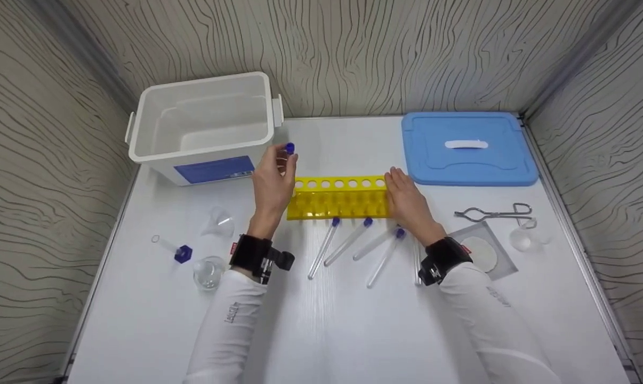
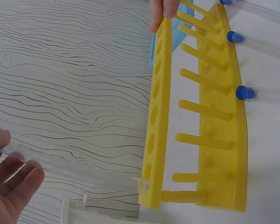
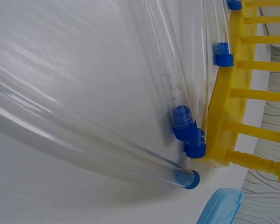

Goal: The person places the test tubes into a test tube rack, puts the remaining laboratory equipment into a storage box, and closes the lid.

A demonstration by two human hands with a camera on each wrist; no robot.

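Observation:
My left hand (image 1: 273,180) pinches a clear test tube (image 2: 74,165) near its blue cap (image 1: 290,148). The tube slants, its rounded bottom at the end hole of the yellow test tube rack (image 1: 337,206). At the rack's other end, my right hand (image 1: 408,201) grips the upper bar, fingertips over its edge; the thumb is hidden in the head view. Several blue-capped test tubes (image 3: 170,79) lie on the table before the rack, caps toward it.
A white bin (image 1: 204,149) stands back left, its blue lid (image 1: 471,165) back right. Glassware, including a flask (image 1: 209,273), lies left. Crucible tongs (image 1: 487,214), a gauze mat (image 1: 484,253) and a small clear glass vessel (image 1: 521,240) lie right.

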